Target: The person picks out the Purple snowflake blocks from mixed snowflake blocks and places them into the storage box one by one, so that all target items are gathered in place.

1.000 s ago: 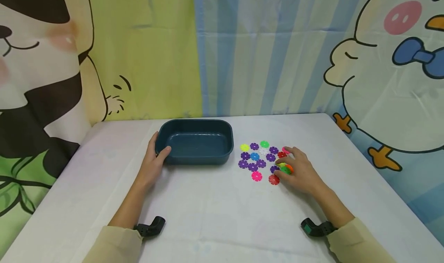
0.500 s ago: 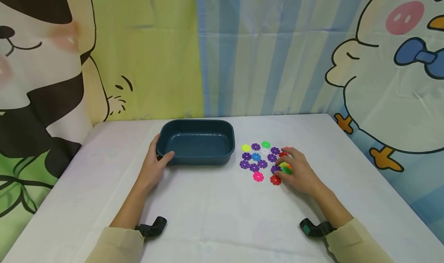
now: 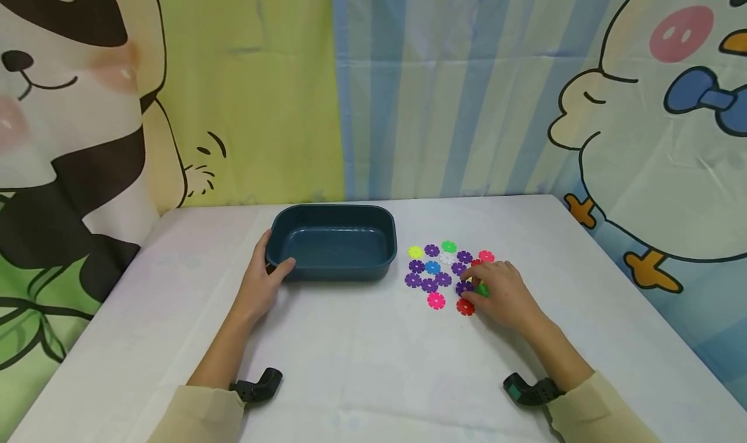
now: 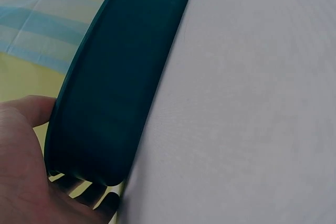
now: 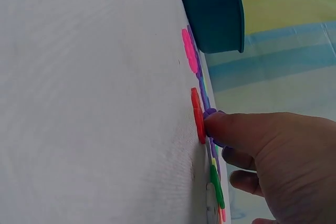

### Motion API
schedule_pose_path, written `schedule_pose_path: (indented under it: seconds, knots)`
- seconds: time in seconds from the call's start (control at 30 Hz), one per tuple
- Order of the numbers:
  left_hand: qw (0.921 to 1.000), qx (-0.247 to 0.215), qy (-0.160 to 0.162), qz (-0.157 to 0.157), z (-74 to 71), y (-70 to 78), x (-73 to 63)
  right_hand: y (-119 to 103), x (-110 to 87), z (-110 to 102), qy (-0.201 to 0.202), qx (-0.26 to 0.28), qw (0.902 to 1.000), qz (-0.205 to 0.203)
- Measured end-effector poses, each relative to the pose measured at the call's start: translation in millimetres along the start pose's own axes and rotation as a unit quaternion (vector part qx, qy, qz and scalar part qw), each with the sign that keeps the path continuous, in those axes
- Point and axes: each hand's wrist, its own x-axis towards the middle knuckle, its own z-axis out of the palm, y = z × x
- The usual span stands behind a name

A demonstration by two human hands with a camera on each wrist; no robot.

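My left hand [image 3: 259, 287] grips the left end of a dark teal plastic tub [image 3: 332, 269], thumb at the front rim and fingers round the end wall. In the left wrist view, the fingers [image 4: 89, 195] show under the end of the tub [image 4: 115, 87]. Over the right part of a group of notched plastic discs, my right hand [image 3: 504, 294] pinches a purple notched disc [image 3: 463, 288] between thumb and fingers. In the right wrist view, this purple disc [image 5: 210, 112] shows at the thumb tip, beside a red disc [image 5: 197, 116]. A green disc [image 3: 482, 290] lies partly hidden under the hand.
Several other purple discs, a blue disc [image 3: 432, 267], a yellow disc [image 3: 415, 252] and pink discs, one of them a near pink disc [image 3: 436, 301], lie flat on the white table [image 3: 373, 365] right of the tub. A printed curtain [image 3: 408, 93] hangs behind.
The right hand's fingers have drawn together and lower, onto the purple disc. A pink disc at the back right has come out from under them. The left hand keeps its grip on the tub.
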Motion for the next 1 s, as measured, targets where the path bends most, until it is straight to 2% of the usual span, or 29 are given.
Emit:
schedule_pose_path:
  seconds: [0.23, 0.33, 0.67, 1.0]
  knots:
    - [1.0, 0.0, 0.003, -0.009, -1.1, -0.6, -4.5, -7, -2.1, -1, -0.011, -0.028, 0.9995, -0.014]
    - [1.0, 0.0, 0.004, -0.008, -1.5, -0.8, -5.2, -9, -3.0, -1, -0.021, -0.023, 0.9994, -0.013]
    - [1.0, -0.002, 0.009, 0.002, 0.2, -3.1, -2.5, -14, -0.3, -3, -0.059, 0.043, 0.9972, 0.016]
    - [0.9999, -0.006, 0.01, 0.002, 2.1, -2.6, -3.4, -17, 1.4, -3, -0.023, 0.129, 0.9907, 0.035]
